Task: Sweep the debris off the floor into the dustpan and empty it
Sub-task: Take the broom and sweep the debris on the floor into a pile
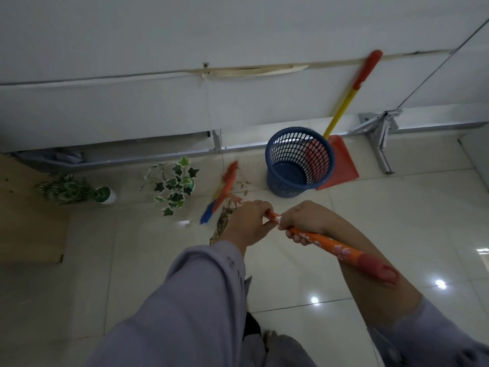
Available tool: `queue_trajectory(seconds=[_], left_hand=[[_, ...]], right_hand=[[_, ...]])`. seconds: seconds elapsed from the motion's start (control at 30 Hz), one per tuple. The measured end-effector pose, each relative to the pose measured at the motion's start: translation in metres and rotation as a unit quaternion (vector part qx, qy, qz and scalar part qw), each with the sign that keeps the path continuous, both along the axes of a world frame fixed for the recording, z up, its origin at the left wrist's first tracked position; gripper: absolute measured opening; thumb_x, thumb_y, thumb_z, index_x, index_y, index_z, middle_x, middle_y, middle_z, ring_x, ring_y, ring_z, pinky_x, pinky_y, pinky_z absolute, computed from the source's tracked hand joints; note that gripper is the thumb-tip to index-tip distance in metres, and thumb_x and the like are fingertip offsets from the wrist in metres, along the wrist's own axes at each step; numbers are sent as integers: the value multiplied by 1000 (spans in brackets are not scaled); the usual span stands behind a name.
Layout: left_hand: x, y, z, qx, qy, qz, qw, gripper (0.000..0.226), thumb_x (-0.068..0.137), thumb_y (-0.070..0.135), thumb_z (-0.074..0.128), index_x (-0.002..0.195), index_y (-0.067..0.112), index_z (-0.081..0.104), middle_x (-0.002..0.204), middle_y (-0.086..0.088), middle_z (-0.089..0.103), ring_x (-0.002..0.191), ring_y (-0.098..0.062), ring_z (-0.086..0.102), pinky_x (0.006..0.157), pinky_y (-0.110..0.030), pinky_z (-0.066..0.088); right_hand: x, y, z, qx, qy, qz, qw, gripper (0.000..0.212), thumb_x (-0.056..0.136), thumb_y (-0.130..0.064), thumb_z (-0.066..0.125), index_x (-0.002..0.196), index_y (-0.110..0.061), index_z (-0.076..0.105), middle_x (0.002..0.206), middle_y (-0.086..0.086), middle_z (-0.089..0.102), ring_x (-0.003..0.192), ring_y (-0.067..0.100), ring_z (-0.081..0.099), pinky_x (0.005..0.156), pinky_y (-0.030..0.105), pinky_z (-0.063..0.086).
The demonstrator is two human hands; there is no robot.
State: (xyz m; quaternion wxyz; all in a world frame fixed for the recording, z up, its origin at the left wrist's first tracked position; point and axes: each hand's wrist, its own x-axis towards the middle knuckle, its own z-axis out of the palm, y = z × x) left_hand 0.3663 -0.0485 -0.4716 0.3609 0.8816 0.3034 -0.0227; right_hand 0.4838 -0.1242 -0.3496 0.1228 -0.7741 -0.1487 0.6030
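Both arms reach forward; left hand [250, 223] and right hand [307, 221] curl tightly around the broom [330, 243] handle.

1. Blue perforated plastic wastebasket [300, 161] on pale tiled floor [397, 207], before white wall [238, 35].
2. Red long-handled plastic dustpan [342, 161] behind-right of wastebasket, leaning on wall.
3. Two green potted plants [172, 182] left of wastebasket.
4. Orange-and-blue broom head [221, 193] between plants and wastebasket.

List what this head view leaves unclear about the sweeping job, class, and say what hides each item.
- Broom head: motion-blurred; bristle contact with the floor unclear.
- Debris: partly behind the left hand.
- Broom handle: its middle is covered by both hands, including the right hand.
- Dustpan: partly behind the blue basket; contents unclear.
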Motion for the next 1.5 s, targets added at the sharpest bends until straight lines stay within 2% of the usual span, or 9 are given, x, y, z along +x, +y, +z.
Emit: queue_trajectory(seconds=[0.17, 0.33, 0.43, 0.57, 0.73, 0.83, 1.03, 1.37, 1.5], left_hand=[[12, 3, 18, 16, -36, 23, 999, 28, 86, 22, 61, 113, 14, 64, 118, -4, 62, 113, -22, 53, 96, -39, 45], [20, 11, 18, 0, 8, 12, 1000, 30, 89, 20, 55, 118, 18, 60, 123, -3, 61, 114, -24, 54, 96, -40, 47], [25, 15, 11, -27, 82, -11, 996, 35, 94, 17, 47, 128, 16, 54, 130, -6, 59, 117, -27, 56, 97, -39, 47], [20, 12, -5, -37, 161, -62, 984, 41, 96, 18, 44, 137, 12, 45, 139, -11, 53, 124, -30, 53, 104, -42, 43], [1, 0, -21, -49, 187, -81, 978, 44, 96, 21, 46, 140, 16, 43, 145, -6, 47, 133, -26, 44, 110, -41, 37], [1, -3, -16, -42, 174, -73, 981, 40, 100, 15, 41, 139, 10, 44, 145, -6, 46, 134, -22, 42, 110, -33, 34], [19, 13, -4, -56, 99, -19, 993, 40, 98, 15, 43, 138, 9, 45, 144, -9, 48, 132, -26, 45, 111, -38, 35], [-10, 6, -33, -21, 275, -106, 955, 45, 102, 24, 36, 144, 9, 34, 151, -13, 38, 138, -27, 39, 114, -39, 32], [-25, -31, -44, -16, 294, -133, 946, 45, 99, 29, 38, 142, 14, 37, 147, -12, 43, 133, -28, 44, 111, -41, 36]], right_hand=[[1, 14, 24, 29, -128, 132, 983, 23, 83, -13, 59, 96, 1, 70, 65, 8, 65, 43, 12, 56, 46, 22, 50], [-15, 32, 24, 19, -266, 309, 913, 10, 83, -16, 60, 76, -9, 59, 75, 5, 66, 65, 17, 66, 64, 30, 56], [-26, 41, 1, -20, -325, 364, 873, 30, 84, -14, 63, 114, -9, 62, 108, 6, 65, 95, 22, 65, 75, 31, 53], [-40, 41, -30, -65, -304, 408, 858, 55, 88, -12, 61, 141, -9, 44, 133, 7, 56, 118, 24, 58, 92, 33, 49], [-51, 31, -35, -124, -222, 442, 860, 60, 89, -13, 62, 144, -5, 38, 145, 12, 43, 129, 25, 48, 105, 34, 41], [-47, 28, -22, -145, -228, 455, 848, 56, 89, -16, 62, 140, -6, 41, 140, 10, 47, 123, 23, 53, 102, 32, 44], [-37, 39, 4, -79, -301, 445, 840, 53, 89, -13, 60, 139, -8, 43, 133, 8, 53, 117, 24, 57, 95, 32, 47], [-77, 30, -29, -20, -208, 403, 891, 43, 98, -13, 47, 140, -6, 43, 144, 11, 45, 130, 26, 47, 103, 33, 40], [-85, -10, -37, -28, -212, 432, 876, 53, 95, -12, 52, 145, -5, 36, 149, 11, 39, 133, 25, 44, 106, 33, 38]])
